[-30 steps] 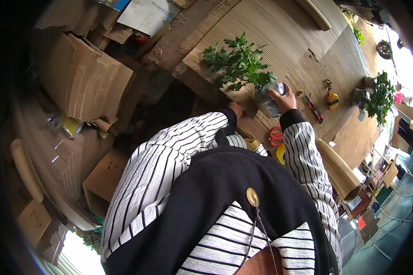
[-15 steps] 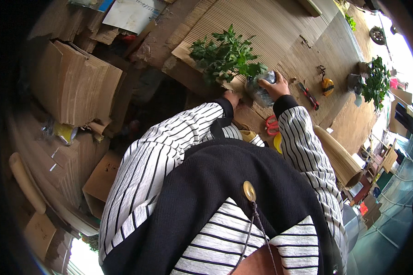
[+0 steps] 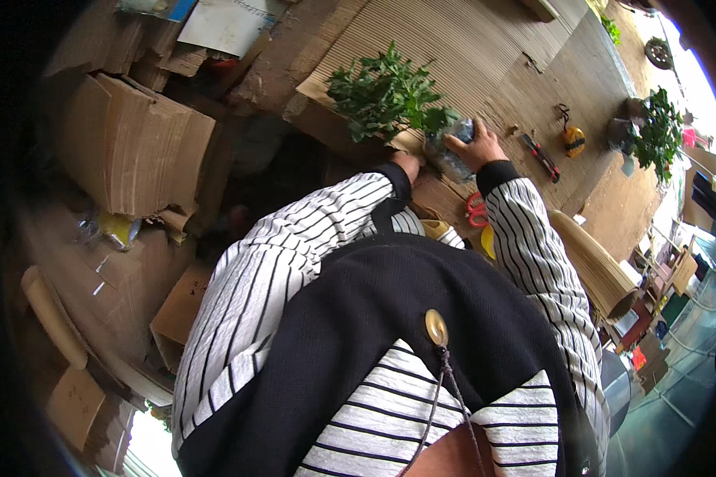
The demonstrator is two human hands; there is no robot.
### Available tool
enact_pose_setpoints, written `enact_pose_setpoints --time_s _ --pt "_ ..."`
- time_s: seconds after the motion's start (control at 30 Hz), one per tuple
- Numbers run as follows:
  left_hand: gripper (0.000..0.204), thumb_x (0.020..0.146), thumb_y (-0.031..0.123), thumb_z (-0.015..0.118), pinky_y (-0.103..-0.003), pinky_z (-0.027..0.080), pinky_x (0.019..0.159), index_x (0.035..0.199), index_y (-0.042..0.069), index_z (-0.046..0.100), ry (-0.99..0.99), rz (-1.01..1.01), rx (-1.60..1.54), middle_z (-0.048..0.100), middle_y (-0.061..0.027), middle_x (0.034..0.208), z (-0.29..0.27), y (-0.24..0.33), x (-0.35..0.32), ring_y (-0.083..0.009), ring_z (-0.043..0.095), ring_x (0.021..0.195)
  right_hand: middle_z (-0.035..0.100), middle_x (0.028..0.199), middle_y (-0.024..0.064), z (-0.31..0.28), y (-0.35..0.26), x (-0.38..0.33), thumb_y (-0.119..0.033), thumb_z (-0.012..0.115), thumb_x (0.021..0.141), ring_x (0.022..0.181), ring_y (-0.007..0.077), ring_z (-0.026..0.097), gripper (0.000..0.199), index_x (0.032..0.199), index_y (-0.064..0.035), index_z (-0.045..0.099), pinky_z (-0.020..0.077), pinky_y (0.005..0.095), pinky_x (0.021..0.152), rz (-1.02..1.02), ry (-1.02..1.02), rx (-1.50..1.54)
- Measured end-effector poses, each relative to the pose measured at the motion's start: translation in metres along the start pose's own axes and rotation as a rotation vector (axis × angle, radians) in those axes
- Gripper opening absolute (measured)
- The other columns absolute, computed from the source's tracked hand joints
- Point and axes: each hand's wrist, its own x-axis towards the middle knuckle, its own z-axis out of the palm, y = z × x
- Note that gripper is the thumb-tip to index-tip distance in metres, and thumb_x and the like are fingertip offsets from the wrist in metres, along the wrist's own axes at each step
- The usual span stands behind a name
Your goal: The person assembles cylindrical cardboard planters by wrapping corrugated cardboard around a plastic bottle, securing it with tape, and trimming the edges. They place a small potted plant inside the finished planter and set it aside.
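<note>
A leafy green potted plant (image 3: 386,94) lies tipped over on the bench, its foliage pointing to the far left. Clear, shiny plastic wraps its pot (image 3: 452,159). My right hand (image 3: 480,148) grips the wrapped pot from the right, thumb and fingers spread around its side. Just left of the pot, below the leaves, my left hand (image 3: 406,164) is beside a strip of cardboard (image 3: 408,141). The fingers of that hand are mostly hidden, so its hold cannot be made out.
Right of the pot lie a red-and-black utility knife (image 3: 541,158), a yellow tape measure (image 3: 573,141) and red-handled scissors (image 3: 476,210). A second potted plant (image 3: 657,131) stands farther right. Stacked cardboard (image 3: 139,147) is at left; a cardboard tube (image 3: 601,266) lies near my right sleeve.
The foliage has shifted slightly left while my right hand keeps its grip on the pot. My left hand has moved slightly farther away from me. The view has shifted a little too.
</note>
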Motion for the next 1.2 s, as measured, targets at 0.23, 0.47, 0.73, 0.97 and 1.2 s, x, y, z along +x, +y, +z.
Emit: enact_pose_setpoints --time_s 0.23,0.47,0.73,0.97,1.2 --pt "0.033 0.094 0.004 0.043 -0.042 0.059 0.074 0.125 -0.004 0.053 -0.092 0.043 -0.128 0.063 -0.0188 0.107 0.021 0.020 -0.023 -0.0329 0.066 0.090 0.017 0.152 0.0280 0.018 -0.018 -0.069 -0.052 0.085 0.057 0.137 0.0509 0.022 0.120 0.152 -0.0183 0.020 0.0263 0.0561 0.110 -0.264 0.243 -0.245" --pt "0.024 0.091 0.007 0.052 -0.040 0.057 0.075 0.113 -0.001 0.059 -0.007 -0.131 -0.171 0.065 -0.0140 0.102 0.035 0.043 -0.056 -0.0292 0.066 0.087 0.016 0.153 0.0256 0.046 -0.011 -0.066 -0.040 0.082 0.065 0.140 0.0500 0.016 0.107 0.151 -0.0250 0.021 0.0224 0.0662 0.106 -0.221 0.326 -0.292" --pt "0.047 0.085 0.027 0.065 -0.039 0.051 0.084 0.121 -0.001 0.053 -0.163 0.574 1.467 0.062 -0.0165 0.112 0.021 0.107 -0.106 -0.0283 0.063 0.096 0.019 0.152 0.0224 0.068 0.003 -0.049 -0.038 0.077 0.071 0.137 0.0481 0.022 0.096 0.150 -0.0244 0.025 0.0248 0.0655 0.103 -0.271 0.499 -0.362" --pt "0.091 0.074 0.045 0.074 -0.044 0.050 0.089 0.141 0.002 0.031 -0.387 0.293 2.078 0.059 -0.0270 0.121 0.042 0.148 -0.091 -0.0393 0.062 0.105 0.020 0.151 0.0226 0.063 -0.003 -0.049 -0.033 0.077 0.071 0.137 0.0483 0.022 0.092 0.149 -0.0257 0.027 0.0228 0.0669 0.103 -0.257 0.485 -0.372" --pt "0.073 0.083 0.035 0.068 -0.047 0.050 0.089 0.138 0.000 0.036 -0.327 0.289 2.365 0.059 -0.0247 0.122 0.020 0.148 -0.078 -0.0396 0.059 0.109 0.026 0.151 0.0227 0.066 -0.003 -0.048 -0.023 0.051 0.088 0.135 0.0493 0.027 0.061 0.146 -0.0295 0.032 0.0240 0.0723 0.099 -0.296 0.529 -0.218"
